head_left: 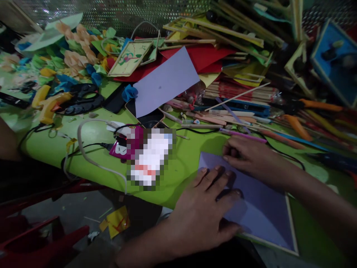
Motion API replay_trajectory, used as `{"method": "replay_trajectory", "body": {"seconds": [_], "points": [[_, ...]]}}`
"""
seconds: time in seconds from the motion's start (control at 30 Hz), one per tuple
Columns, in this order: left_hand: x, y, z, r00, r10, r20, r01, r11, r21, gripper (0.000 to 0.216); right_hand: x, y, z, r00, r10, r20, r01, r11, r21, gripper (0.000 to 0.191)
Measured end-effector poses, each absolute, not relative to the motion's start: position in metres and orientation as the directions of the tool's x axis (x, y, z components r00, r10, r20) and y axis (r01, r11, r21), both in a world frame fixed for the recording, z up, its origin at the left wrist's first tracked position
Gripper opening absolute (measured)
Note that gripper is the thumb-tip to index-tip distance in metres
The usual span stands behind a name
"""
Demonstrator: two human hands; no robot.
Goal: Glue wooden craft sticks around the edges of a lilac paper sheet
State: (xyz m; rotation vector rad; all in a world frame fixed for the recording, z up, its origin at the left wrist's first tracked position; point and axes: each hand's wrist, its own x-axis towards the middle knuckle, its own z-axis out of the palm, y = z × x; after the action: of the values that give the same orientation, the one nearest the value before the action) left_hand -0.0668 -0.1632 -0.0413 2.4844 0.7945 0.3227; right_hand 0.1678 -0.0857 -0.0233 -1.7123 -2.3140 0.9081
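A purple sheet lies on the green table near me, with thin pale strips along its right and near edges. My left hand rests palm down on the sheet, fingers spread. At the sheet's far edge, my right hand is closed with its fingers curled in; whatever it may hold is hidden. Left of my hands lies a phone-like device, its bright screen blurred out. Beside that device is a magenta power strip with plugs and cables in it.
Another purple sheet lies across dark phones. Yellow glue gun, black tape dispenser and crumpled tissue paper sit left. Pencils and sticks crowd the back; orange-handled pliers are right. A black cable runs behind my hands.
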Motion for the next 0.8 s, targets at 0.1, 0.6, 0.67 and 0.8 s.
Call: {"method": "replay_trajectory", "body": {"seconds": [0.1, 0.6, 0.67, 0.8], "points": [[-0.067, -0.164, -0.042, 0.801, 0.591, 0.095, 0.463, -0.713, 0.527, 0.061, 0.169, -0.086, -0.026, -0.352, 0.913, -0.208, 0.823, 0.195, -0.533, 0.016], [-0.067, -0.165, -0.042, 0.791, 0.607, 0.078, 0.479, -0.693, 0.539, 0.06, 0.178, -0.087, -0.026, -0.395, 0.891, -0.224, 0.787, 0.202, -0.583, 0.021], [-0.067, -0.164, -0.042, 0.795, 0.602, 0.081, 0.475, -0.699, 0.535, 0.06, 0.178, -0.087, -0.028, -0.388, 0.893, -0.229, 0.796, 0.199, -0.571, 0.021], [-0.067, -0.165, -0.044, 0.792, 0.601, 0.101, 0.465, -0.703, 0.538, 0.06, 0.177, -0.088, -0.031, -0.39, 0.895, -0.216, 0.8, 0.214, -0.56, 0.019]]}}
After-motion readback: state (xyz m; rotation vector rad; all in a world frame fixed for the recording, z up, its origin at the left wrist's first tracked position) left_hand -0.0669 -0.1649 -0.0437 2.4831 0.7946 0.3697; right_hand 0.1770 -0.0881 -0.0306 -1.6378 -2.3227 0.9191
